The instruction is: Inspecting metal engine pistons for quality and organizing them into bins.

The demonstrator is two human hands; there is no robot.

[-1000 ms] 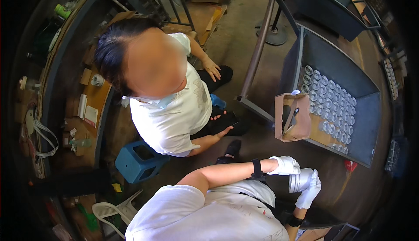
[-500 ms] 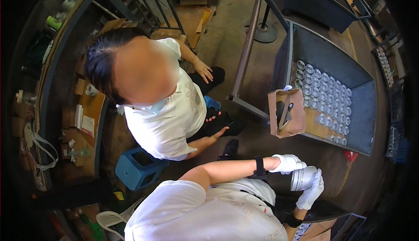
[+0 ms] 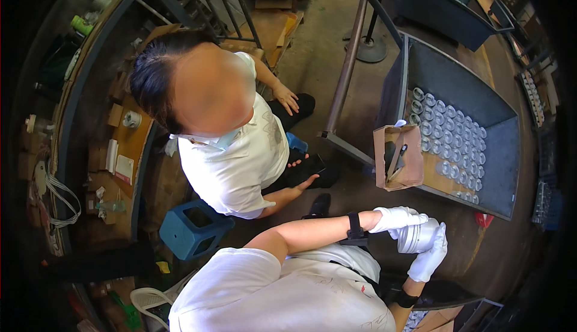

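Note:
Both my hands wear white gloves and hold one silvery metal piston (image 3: pixel 416 237) with grooves round one end. My left hand (image 3: pixel 398 219) grips its upper left side. Curled round its right side is my right hand (image 3: pixel 430 257). Glove fabric hides part of the piston and most of my fingertips. Beyond my hands stands a grey metal cart (image 3: pixel 481 85), with several similar shiny pistons (image 3: pixel 449 133) in rows on a brown board inside it. An open cardboard box (image 3: pixel 415 157) hangs at the cart's near left corner and holds a dark pen-like tool (image 3: pixel 398 162).
A seated person (image 3: pixel 234 157) in a white shirt is at my left, holding a dark phone (image 3: pixel 315 165). A blue stool (image 3: pixel 186 236) stands near them. The cart's brown handle bar (image 3: pixel 348 67) reaches outward. Below my right wrist is another bin (image 3: pixel 463 311) with cardboard and metal parts.
The piston has turned slightly in my hands, and my left hand has closed further over its top. The whole view has shifted a little. The seated person stays in place.

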